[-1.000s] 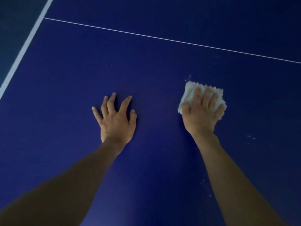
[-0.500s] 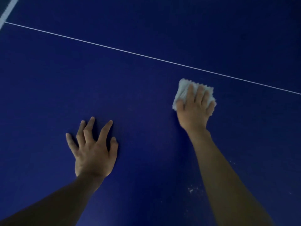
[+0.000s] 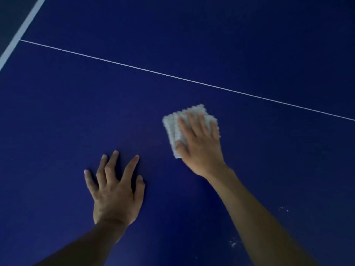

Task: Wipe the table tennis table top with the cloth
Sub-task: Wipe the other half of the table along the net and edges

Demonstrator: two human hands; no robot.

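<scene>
A dark blue table tennis table top (image 3: 76, 112) fills the view. A small folded white cloth (image 3: 173, 129) lies flat on it near the middle. My right hand (image 3: 199, 144) presses down on the cloth with straight fingers spread over it, covering most of it. My left hand (image 3: 115, 191) rests flat on the bare table to the lower left of the cloth, fingers spread, holding nothing.
A thin white centre line (image 3: 172, 75) runs diagonally across the table beyond the cloth. A wide white edge stripe (image 3: 21, 29) marks the table's far left edge. White crumbs (image 3: 233, 243) and specks (image 3: 283, 209) lie near my right forearm.
My right hand has slid the cloth leftward, closer to my left hand, and the cloth now shows more on the hand's left side. My left hand stays planted on the table.
</scene>
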